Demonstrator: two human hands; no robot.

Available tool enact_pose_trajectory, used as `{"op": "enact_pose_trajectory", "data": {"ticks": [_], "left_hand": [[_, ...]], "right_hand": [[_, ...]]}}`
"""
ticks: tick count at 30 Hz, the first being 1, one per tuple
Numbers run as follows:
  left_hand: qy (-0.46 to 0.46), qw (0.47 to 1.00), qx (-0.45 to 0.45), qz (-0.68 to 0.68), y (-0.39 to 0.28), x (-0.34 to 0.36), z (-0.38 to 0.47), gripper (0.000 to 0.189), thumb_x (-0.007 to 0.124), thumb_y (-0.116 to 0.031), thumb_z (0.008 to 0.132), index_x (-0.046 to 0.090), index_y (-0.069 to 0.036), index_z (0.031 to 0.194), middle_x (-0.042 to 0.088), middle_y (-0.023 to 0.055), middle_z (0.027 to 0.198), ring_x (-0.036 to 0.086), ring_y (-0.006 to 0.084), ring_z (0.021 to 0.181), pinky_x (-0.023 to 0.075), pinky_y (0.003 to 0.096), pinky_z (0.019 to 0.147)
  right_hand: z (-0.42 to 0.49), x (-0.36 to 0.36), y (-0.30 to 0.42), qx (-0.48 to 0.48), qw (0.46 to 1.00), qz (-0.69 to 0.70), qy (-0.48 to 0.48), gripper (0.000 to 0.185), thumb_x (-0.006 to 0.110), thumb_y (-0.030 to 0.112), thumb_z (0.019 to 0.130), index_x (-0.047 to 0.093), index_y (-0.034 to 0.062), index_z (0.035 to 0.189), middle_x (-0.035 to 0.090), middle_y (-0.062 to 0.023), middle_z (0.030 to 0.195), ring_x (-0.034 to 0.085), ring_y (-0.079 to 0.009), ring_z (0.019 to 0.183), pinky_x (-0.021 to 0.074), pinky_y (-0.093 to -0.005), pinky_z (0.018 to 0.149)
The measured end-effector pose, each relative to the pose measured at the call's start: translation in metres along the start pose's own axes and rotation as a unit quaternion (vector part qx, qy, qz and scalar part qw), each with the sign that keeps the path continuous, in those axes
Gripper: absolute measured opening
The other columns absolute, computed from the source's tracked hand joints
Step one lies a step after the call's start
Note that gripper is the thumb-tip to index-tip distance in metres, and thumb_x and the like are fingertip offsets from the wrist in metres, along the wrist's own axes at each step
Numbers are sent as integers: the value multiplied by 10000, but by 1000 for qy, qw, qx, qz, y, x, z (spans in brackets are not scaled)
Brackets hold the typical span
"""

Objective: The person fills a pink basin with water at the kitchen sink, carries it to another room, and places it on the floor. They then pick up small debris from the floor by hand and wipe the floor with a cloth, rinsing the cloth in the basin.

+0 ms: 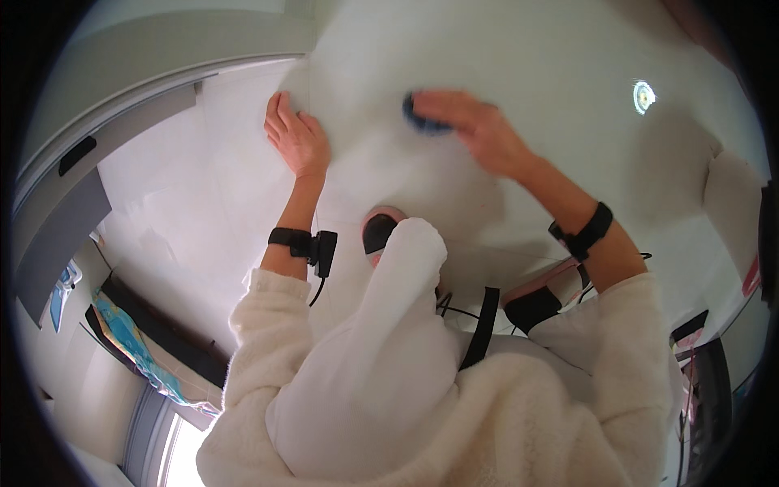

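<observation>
My right hand (487,131) is blurred and lies over a dark blue pad or brush (426,122) on the pale tiled floor (371,152). The fingers cover much of that object, so its exact kind cannot be told. Off to the left, my left hand (298,134) rests on or just above the floor, its thumb apart from loosely bent fingers and nothing in its grasp. Black straps circle both forearms; the left one carries a small black device (324,252) with a cable. Between my arms, one pink-and-black slipper (380,234) shows beside my bent knee.
A pale panel with a metal edge (164,97) and a black inset (77,156) curves along the left. Lower left lies a colourful patterned cloth (137,344) over a dark item. Another slipper (535,304) and black cables are at my right. A bright spot (643,97) shines upper right.
</observation>
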State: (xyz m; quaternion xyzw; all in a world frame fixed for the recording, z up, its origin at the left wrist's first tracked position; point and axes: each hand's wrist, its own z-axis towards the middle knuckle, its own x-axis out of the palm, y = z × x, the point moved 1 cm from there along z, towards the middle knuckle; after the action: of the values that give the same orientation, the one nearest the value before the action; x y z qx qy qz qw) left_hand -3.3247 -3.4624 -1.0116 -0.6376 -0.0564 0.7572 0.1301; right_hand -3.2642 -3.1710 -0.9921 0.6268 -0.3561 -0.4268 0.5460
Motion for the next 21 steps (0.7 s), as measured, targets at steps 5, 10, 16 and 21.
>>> {"op": "enact_pose_trajectory", "data": {"ticks": [5, 10, 16, 21], "left_hand": [[4, 1000, -10, 15, 1, 1, -1, 470, 479, -93, 860, 427, -58, 1326, 395, 101, 1392, 383, 329, 1231, 308, 452, 1024], [16, 1000, -23, -4, -3, 0, -1, 478, 482, -89, 855, 425, -56, 1329, 386, 112, 1401, 370, 331, 1241, 290, 450, 1040], [9, 999, -28, -25, -1, 1, 2, 471, 484, -67, 861, 435, -71, 1329, 393, 119, 1392, 378, 335, 1231, 296, 455, 1042], [-7, 995, -9, -99, 8, 3, 3, 403, 449, -18, 876, 491, -49, 1275, 408, 127, 1373, 388, 326, 1226, 345, 431, 1019]], "right_hand": [[117, -70, -15, -20, 928, -186, -321, 393, 420, -60, 888, 562, -16, 1253, 497, -196, 1374, 449, -337, 1288, 331, -411, 1101], [190, -27, -52, -171, 883, -292, -326, 478, 410, -140, 801, 571, -23, 1236, 563, -204, 1290, 512, -371, 1197, 371, -416, 1064], [105, 75, -22, -204, 966, -144, -61, 432, 499, -126, 661, 685, 35, 1016, 655, -77, 1171, 564, -299, 1143, 439, -383, 964], [29, 63, -10, -130, 986, -60, 85, 359, 483, -92, 657, 705, 31, 910, 679, -63, 1083, 579, -281, 1095, 439, -402, 930]]}}
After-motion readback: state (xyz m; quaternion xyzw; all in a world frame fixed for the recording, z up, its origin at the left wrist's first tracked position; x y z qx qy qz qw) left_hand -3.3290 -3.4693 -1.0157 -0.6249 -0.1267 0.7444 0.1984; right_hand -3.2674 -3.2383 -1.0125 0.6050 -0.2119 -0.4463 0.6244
